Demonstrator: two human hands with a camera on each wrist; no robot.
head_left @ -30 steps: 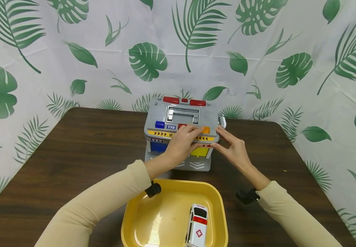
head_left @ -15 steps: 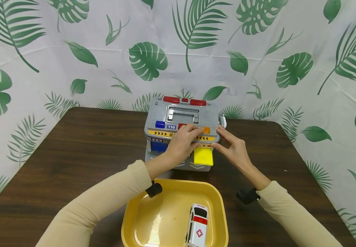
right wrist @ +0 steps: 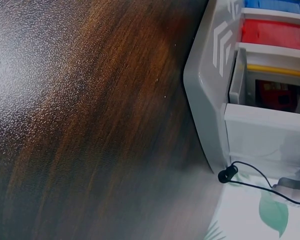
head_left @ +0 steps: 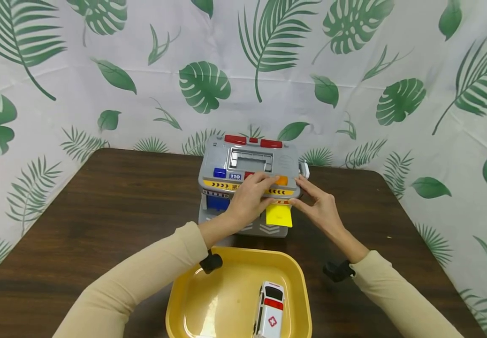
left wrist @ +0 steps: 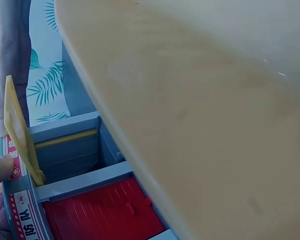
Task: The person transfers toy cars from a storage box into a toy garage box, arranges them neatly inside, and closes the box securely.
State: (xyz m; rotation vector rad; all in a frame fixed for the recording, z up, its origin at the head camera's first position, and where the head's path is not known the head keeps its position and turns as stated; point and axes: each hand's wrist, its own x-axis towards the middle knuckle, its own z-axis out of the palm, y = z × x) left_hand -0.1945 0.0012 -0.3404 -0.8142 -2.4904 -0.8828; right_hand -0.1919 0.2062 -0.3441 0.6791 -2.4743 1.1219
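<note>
A grey toy garage [head_left: 218, 157] stands on the table, with red lights and coloured buttons on its roof. My left hand [head_left: 247, 199] grips the roof's front edge, fingertips over the orange button [head_left: 283, 180] and thumb below. The right hand [head_left: 323, 210] pinches the roof's front right corner. Between the hands, a yellow door [head_left: 279, 216] is swung up and sticks out from the front. In the left wrist view my left thumb [left wrist: 0, 169] presses the front signs beside this raised door. The red door [left wrist: 102, 212] next to it is down.
A yellow tray [head_left: 303, 281] sits before the garage, holding a toy ambulance [head_left: 272, 310] near its right side. The garage's blue door [head_left: 217, 203] is down. A black cord [right wrist: 255, 180] hangs at the garage's side. A leaf-print cloth [head_left: 142, 108] covers the wall behind.
The yellow door has swung from hanging down to raised and jutting forward, between one second and half a second ago. Both hands keep their places on the garage.
</note>
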